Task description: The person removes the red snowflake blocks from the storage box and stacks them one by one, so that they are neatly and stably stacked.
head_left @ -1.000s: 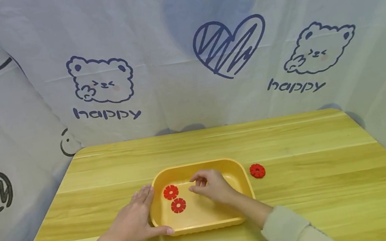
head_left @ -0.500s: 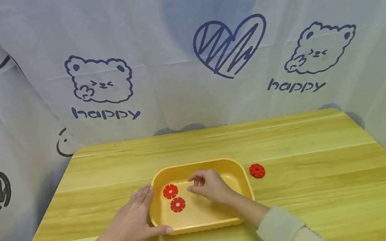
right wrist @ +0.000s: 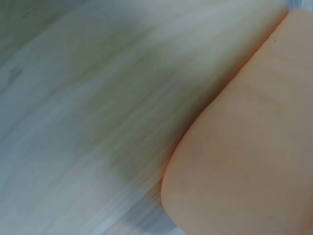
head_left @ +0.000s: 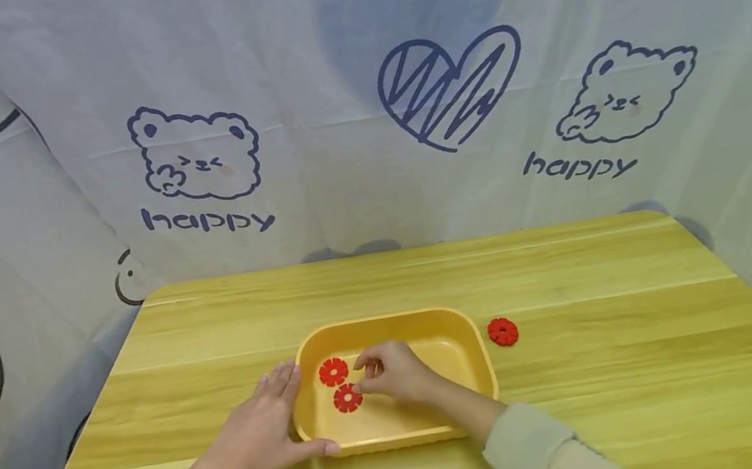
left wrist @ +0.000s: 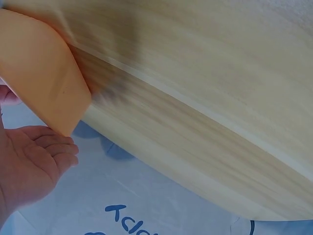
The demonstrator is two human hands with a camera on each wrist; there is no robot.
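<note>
A shallow yellow plastic tray (head_left: 408,439) sits on the table, its outer wall (left wrist: 39,58) also large in the left wrist view. My left hand (head_left: 259,429) rests at its left end, fingers along the outside, thumb over the front rim. Two red notched plastic discs, an upper one (head_left: 326,379) and a lower one (head_left: 341,405), lie inside at the left. Over the tray is my right hand (head_left: 398,374), fingers loosely bent and thumb tip at the lower disc's right edge. A gap shows between thumb and forefinger. The right wrist view shows only the tray's wall (right wrist: 234,156) and tabletop.
A third red notched disc (head_left: 494,335) lies on the wooden table (head_left: 625,359), just right of the tray. A pale cloth (head_left: 326,152) printed with bears and hearts hangs behind the table and down its sides.
My right hand has moved left and slightly toward me, reaching the lower disc's edge. The left hand, the tray and the discs have stayed in place.
</note>
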